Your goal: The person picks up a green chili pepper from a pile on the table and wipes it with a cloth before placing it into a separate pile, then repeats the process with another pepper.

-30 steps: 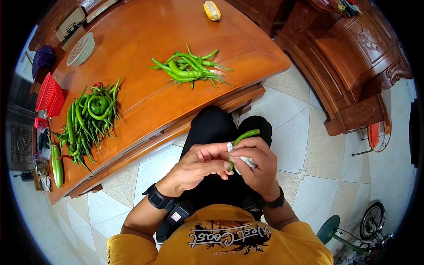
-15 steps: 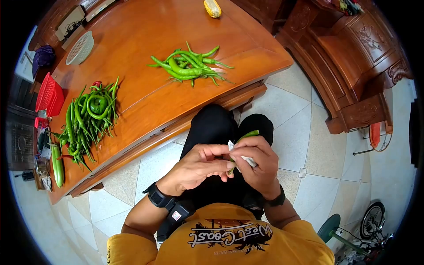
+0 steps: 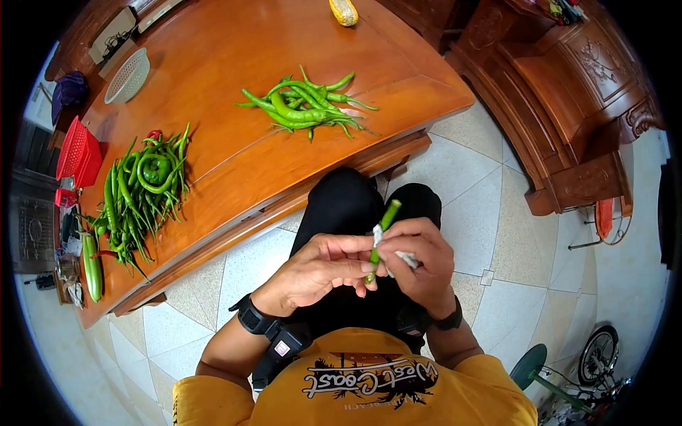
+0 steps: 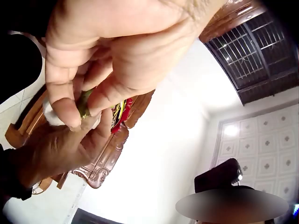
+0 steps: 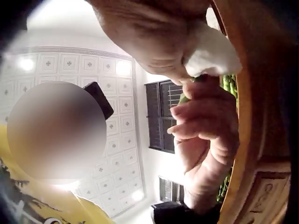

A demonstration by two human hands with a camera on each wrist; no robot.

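Green pepper (image 3: 389,213) sits between both hands, tilted, above the lap. Left hand (image 3: 316,266) pinches its lower part between thumb and fingers; the tip shows just past the thumb. Right hand (image 3: 424,264) grips a white cloth (image 3: 408,259) against the pepper's middle; the upper end projects beyond the right fingers.

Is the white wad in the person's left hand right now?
No, the head view shows the right hand holding the white wad, while the left hand pinches the slim green vegetable.
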